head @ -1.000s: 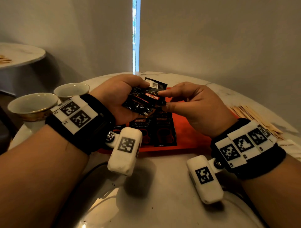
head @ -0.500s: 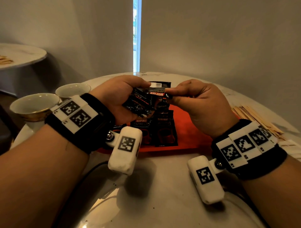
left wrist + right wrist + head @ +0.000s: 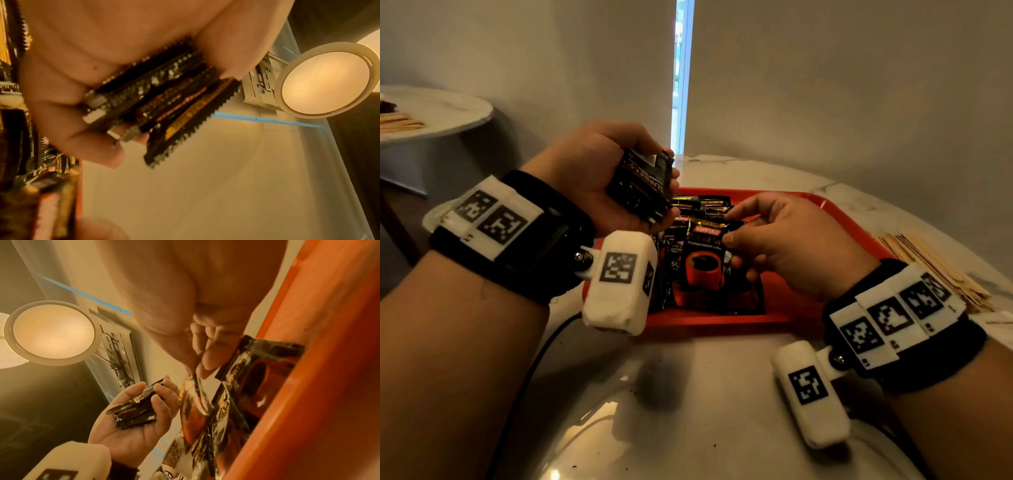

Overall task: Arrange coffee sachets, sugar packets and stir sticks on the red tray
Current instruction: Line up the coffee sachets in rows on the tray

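The right hand [image 3: 787,246] has come down from the stack [image 3: 643,186], now pinching one sachet [image 3: 703,265] over the tray's [image 3: 835,219] near edge. More sachets [image 3: 700,204] lie inside. The left hand [image 3: 599,178] curls round the stack above.

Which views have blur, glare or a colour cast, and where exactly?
Head view: mostly sharp, dim, edges bowed by the wide lens; glare on the table. Left wrist view: orange cast, the ceiling lamp glows bright, the sachets in the left hand are slightly smeared. Right wrist view: same cast, the pinched sachet is blurred, the tray soft.
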{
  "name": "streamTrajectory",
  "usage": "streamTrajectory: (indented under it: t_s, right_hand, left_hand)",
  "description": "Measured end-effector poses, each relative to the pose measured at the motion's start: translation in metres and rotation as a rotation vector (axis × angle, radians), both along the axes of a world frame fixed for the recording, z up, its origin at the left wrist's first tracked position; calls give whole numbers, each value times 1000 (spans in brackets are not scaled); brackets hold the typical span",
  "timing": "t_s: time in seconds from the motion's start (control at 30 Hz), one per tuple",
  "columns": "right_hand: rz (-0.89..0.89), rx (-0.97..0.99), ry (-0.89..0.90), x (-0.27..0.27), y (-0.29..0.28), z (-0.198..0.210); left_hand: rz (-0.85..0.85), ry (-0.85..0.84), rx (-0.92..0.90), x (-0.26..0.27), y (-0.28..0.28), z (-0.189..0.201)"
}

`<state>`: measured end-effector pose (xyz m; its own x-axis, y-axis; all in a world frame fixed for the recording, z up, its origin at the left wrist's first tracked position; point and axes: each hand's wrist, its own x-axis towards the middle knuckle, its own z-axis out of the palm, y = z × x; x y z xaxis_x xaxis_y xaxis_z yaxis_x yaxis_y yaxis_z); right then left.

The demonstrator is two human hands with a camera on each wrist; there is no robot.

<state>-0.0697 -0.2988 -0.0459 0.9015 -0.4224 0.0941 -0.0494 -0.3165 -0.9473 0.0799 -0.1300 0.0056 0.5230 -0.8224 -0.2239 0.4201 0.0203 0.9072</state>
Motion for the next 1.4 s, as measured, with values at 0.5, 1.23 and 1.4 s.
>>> streamTrajectory:
  t_s: [0.5, 1.23, 1.4]
  right_hand:
    - [29, -72, 188, 9, 14, -4]
    - [-59, -131, 39, -7, -5, 2]
    - [-28, -80, -130, -10, -10, 1]
  left_hand:
    - [-109, -72, 196, -19, -16, -14]
    - [-47, -99, 150, -17, -26, -25]
    - [-59, -83, -9, -18, -29, -27]
